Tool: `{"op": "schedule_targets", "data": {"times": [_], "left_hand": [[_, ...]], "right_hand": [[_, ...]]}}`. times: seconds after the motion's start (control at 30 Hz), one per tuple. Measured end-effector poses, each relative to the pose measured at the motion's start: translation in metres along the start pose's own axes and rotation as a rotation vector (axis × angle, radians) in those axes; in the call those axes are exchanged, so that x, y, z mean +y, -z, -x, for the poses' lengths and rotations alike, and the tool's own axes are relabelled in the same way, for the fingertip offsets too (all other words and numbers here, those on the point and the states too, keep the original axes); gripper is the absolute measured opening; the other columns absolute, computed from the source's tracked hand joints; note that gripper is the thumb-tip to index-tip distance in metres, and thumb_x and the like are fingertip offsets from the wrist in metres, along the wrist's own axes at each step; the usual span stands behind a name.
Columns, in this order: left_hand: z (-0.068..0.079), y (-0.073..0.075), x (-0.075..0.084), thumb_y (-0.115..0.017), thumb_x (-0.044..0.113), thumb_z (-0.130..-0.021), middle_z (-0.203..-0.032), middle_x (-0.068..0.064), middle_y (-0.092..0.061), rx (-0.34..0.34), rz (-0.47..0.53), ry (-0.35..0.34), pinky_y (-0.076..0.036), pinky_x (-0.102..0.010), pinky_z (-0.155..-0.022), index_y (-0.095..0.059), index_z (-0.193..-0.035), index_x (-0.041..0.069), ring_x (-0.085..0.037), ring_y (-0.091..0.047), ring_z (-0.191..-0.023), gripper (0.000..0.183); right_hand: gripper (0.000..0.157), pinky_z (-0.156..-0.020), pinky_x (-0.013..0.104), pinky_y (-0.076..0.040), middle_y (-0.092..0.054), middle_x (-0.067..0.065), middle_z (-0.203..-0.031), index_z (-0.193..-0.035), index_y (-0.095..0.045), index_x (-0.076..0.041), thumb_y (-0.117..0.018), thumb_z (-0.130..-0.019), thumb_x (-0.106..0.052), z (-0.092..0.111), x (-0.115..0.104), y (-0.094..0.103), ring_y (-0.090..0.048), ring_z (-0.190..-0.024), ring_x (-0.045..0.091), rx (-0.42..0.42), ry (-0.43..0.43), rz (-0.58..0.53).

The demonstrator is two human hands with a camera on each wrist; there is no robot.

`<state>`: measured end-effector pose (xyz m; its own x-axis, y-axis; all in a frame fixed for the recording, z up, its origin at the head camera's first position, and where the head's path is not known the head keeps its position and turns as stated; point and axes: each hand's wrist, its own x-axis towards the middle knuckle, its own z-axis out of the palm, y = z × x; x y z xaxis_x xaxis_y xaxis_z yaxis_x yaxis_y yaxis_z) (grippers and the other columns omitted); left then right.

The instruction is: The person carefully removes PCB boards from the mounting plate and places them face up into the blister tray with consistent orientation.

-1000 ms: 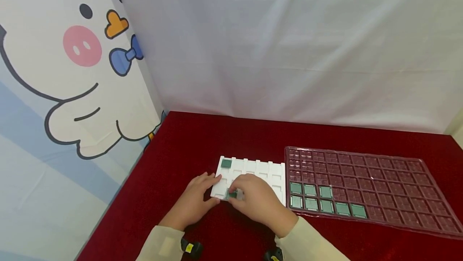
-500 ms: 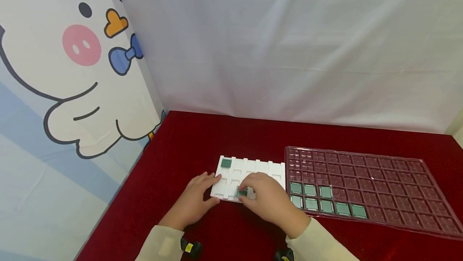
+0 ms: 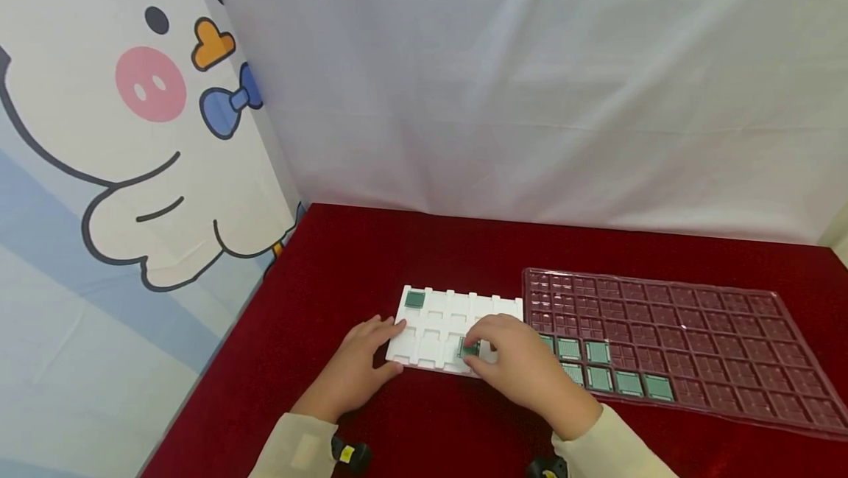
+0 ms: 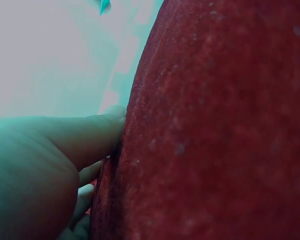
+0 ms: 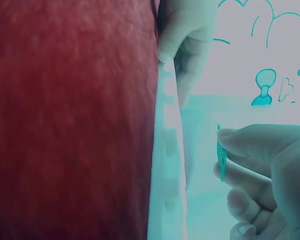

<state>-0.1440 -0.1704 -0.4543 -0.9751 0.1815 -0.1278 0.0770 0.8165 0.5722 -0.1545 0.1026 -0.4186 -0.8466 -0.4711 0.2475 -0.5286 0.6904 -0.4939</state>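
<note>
A small square green chip (image 3: 467, 348) with fine lines along its edges is pinched between the thumb and fingers of my right hand (image 3: 520, 356). In the right wrist view the chip (image 5: 221, 152) stands on edge between the fingertips, apart from the white tray (image 5: 165, 165). The white tray (image 3: 433, 338) has rows of shallow pockets. My left hand (image 3: 354, 367) holds the tray at its near left corner, thumb at the front edge and fingers at the left side. Another green chip (image 3: 414, 300) lies in the tray's far left pocket.
Right of the white tray lies a large clear plastic tray (image 3: 662, 331) with many compartments; several green chips (image 3: 599, 378) sit in its near left ones. Both trays rest on a dark red cloth (image 3: 371, 257). A white curtain (image 3: 530, 95) hangs behind, a cartoon-printed sheet (image 3: 199, 205) at left.
My right hand has moved to the right along the white tray with the chip, from its left pockets toward its right part. My left hand has stayed at the tray's left corner.
</note>
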Motion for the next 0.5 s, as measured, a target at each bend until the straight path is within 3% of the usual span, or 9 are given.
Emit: {"op": "schedule_targets", "data": {"times": [0.33, 0.5], "left_hand": [[-0.001, 0.000, 0.001, -0.079, 0.021, -0.093, -0.161, -0.002, -0.043, -0.002, 0.006, 0.011, -0.030, -0.057, -0.119, -0.050, -0.155, 0.025, -0.030, -0.027, -0.152, 0.069], [-0.001, 0.000, 0.001, -0.079, 0.021, -0.093, -0.161, -0.003, -0.043, -0.002, 0.006, 0.006, -0.030, -0.056, -0.119, -0.050, -0.155, 0.024, -0.030, -0.027, -0.152, 0.069]], "right_hand": [[0.014, -0.071, 0.032, -0.053, -0.071, -0.008, -0.102, -0.092, -0.075, -0.022, -0.086, -0.085, -0.017, 0.014, 0.018, 0.024, -0.059, -0.080, 0.010, 0.038, -0.032, 0.006], [0.014, -0.076, 0.037, -0.055, -0.072, -0.005, -0.107, -0.096, -0.076, -0.022, -0.085, -0.086, -0.018, 0.021, 0.026, 0.036, -0.063, -0.087, 0.014, 0.033, -0.062, 0.021]]}}
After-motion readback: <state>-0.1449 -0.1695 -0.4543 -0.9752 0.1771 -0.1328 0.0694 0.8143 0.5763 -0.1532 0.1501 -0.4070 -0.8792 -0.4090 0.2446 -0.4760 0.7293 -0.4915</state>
